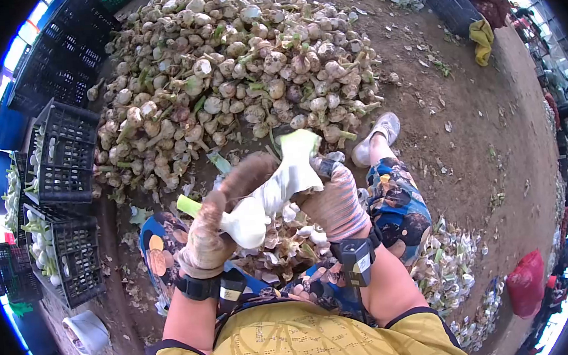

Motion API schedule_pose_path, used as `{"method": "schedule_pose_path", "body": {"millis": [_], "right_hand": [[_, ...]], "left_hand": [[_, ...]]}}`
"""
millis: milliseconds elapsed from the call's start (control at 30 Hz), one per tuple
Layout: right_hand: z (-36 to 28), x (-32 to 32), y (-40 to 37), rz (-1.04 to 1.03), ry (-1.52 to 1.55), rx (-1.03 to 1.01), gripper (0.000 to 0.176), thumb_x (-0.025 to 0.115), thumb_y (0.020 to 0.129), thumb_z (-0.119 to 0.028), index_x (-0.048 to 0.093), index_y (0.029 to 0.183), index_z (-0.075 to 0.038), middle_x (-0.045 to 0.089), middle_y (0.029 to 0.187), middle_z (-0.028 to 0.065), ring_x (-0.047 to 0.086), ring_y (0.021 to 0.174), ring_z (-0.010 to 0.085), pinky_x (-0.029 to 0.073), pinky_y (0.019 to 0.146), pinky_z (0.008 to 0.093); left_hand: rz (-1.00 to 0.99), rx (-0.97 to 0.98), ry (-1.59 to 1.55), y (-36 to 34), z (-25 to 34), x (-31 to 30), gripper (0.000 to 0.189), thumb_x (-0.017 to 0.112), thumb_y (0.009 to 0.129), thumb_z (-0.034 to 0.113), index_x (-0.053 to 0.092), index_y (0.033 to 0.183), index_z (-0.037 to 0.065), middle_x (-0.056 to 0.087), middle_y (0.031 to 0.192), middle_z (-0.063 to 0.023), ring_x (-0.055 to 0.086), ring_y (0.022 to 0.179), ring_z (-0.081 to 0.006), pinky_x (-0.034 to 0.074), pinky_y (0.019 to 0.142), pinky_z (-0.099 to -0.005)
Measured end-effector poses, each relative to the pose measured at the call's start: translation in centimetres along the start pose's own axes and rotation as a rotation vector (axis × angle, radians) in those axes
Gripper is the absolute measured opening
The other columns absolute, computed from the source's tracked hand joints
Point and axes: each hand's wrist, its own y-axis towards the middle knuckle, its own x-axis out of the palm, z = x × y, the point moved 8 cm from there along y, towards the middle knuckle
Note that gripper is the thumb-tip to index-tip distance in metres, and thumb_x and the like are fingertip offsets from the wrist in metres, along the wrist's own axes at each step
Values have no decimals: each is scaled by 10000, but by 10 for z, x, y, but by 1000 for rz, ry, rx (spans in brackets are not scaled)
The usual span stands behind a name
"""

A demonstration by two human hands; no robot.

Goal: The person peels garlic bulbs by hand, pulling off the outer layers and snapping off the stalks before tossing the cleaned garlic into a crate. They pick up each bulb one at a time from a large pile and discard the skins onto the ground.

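My left hand [207, 240], in a soiled glove, is closed around a white garlic bulb [246, 224] with a cut green stem poking out to the left. From the bulb a white strip of garlic skin [289, 174] stretches up and right to a pale green end, blurred by motion. My right hand [336, 203], in a striped dirty glove, grips this skin; its fingertips are partly hidden. A dark band shows near the right thumb. Below both hands, loose garlic peelings [282, 244] lie between my knees.
A large heap of unpeeled garlic [243, 80] lies ahead. Black crates [69, 161] stand at left, some holding white garlic, near a white bucket [87, 333]. More peelings [448, 265] and a red sack [526, 284] are at right. A yellow cloth [482, 42] hangs from a far crate.
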Motion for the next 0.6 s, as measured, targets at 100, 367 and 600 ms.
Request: {"method": "schedule_pose_path", "body": {"millis": [100, 367, 600], "right_hand": [[-23, -4, -17, 48, -454, -153, 491, 746, 713, -220, 560, 1117, -12, 636, 928, 57, 625, 857, 207, 510, 736, 337], [-1, 62, -13, -540, -393, -24, 445, 542, 840, -107, 455, 1276, -81, 635, 1034, 163, 614, 961, 285, 486, 834, 361], [39, 58, -19, -692, -1479, -89, 468, 616, 773, -235, 488, 1195, -79, 603, 727, 194, 595, 696, 378, 474, 598, 453]], "left_hand": [[154, 229, -374, 4, 28, -32, 679, 518, 856, 490, 358, 1366, 72, 377, 1395, -125, 364, 1270, -261, 338, 1021, -454], [447, 337, -721, -17, 54, -100, 486, 451, 884, 401, 520, 1171, 16, 588, 1102, -165, 552, 1070, -332, 438, 937, -463], [273, 259, -716, -66, 104, -131, 406, 563, 784, 318, 516, 1023, -7, 571, 972, -187, 583, 923, -276, 529, 779, -396]]}}
